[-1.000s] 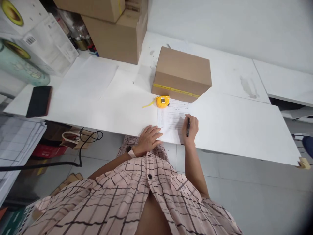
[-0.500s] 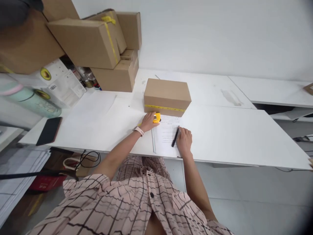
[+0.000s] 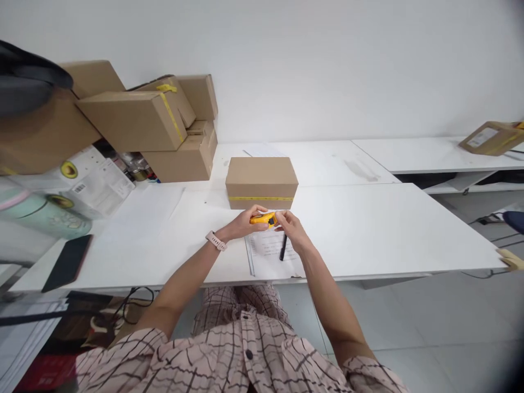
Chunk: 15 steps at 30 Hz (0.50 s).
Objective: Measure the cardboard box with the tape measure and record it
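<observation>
My left hand (image 3: pixel 244 220) is closed around a yellow tape measure (image 3: pixel 262 219) with a dark part at its front end. The fingers of my right hand (image 3: pixel 292 226) pinch that front end; whether any blade is drawn out is hidden. Just below, a black pen (image 3: pixel 283 248) lies on a printed sheet (image 3: pixel 266 256), its upper end close under my right hand. Behind both hands stands a closed cardboard box (image 3: pixel 262 180) with a yellow strip along its front side.
Stacked cardboard boxes (image 3: pixel 131 120) fill the back left. By them are white avocado-printed boxes (image 3: pixel 98 188), a mint-green bottle (image 3: pixel 53 218) and a dark phone (image 3: pixel 69 262) near the white table's (image 3: pixel 368 234) left end. Another carton (image 3: pixel 489 137) sits far right.
My left hand has raised the tape measure from beside the box's front. My right hand has left the paper next to the pen and come to the tape measure. The view has tilted up.
</observation>
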Each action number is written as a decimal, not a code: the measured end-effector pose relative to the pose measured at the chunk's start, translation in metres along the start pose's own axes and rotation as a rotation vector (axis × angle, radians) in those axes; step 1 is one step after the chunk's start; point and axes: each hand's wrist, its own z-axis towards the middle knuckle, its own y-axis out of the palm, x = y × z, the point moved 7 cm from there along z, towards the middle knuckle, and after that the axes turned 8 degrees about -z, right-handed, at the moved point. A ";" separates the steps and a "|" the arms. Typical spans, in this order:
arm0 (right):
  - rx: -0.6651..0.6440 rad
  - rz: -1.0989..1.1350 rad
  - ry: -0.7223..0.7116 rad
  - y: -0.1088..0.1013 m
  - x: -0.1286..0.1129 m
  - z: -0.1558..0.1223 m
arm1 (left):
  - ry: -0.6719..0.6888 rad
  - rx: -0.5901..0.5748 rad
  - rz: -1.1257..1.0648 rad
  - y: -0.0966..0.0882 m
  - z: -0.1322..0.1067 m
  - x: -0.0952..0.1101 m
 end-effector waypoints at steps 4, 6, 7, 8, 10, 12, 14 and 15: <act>-0.154 0.073 0.063 0.014 -0.021 0.022 | -0.033 0.024 -0.034 -0.014 0.013 0.021; -0.211 0.152 0.065 0.016 -0.034 0.036 | -0.022 0.058 -0.034 -0.027 0.018 0.035; -0.210 0.181 0.058 0.013 -0.041 0.045 | -0.009 0.075 -0.031 -0.035 0.021 0.042; -0.188 0.203 0.048 0.007 -0.048 0.054 | 0.004 0.096 -0.030 -0.045 0.023 0.047; -0.113 0.236 0.028 -0.011 -0.062 0.076 | 0.016 0.156 -0.029 -0.071 0.027 0.055; -0.029 0.273 0.024 -0.034 -0.073 0.100 | 0.018 0.247 -0.030 -0.106 0.031 0.058; 0.067 0.282 0.039 -0.059 -0.080 0.122 | -0.013 0.380 -0.031 -0.146 0.034 0.056; 0.118 0.262 0.052 -0.070 -0.082 0.132 | -0.049 0.468 -0.027 -0.167 0.035 0.052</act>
